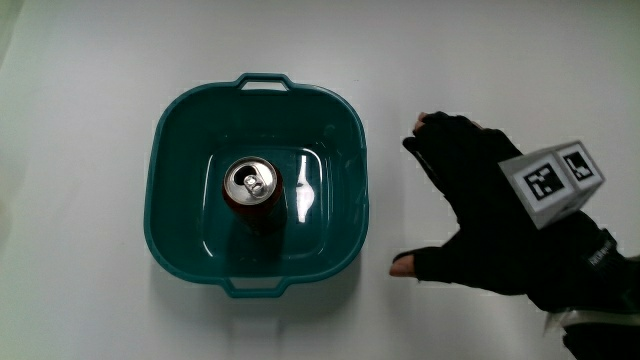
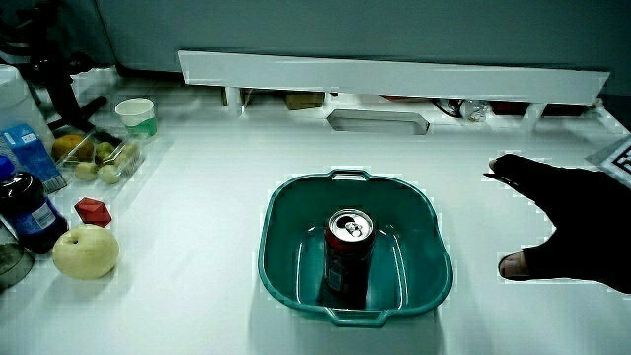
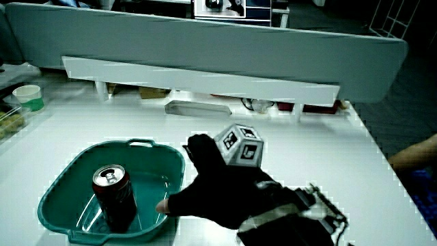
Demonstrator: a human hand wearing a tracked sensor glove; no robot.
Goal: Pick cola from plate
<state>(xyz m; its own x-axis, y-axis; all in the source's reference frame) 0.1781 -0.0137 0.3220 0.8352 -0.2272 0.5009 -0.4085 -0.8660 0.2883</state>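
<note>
A cola can stands upright in the middle of a teal basin, its silver top with the pull tab facing up. Both side views show the can in the basin. The gloved hand hovers over the table beside the basin, fingers and thumb spread apart, holding nothing. Its bare thumb tip points at the basin's rim. The patterned cube sits on the back of the hand.
In a side view, a pale pear, a small red object, a dark bottle, a tray of fruit and a paper cup stand at the table's edge, away from the basin. A low partition runs along the table.
</note>
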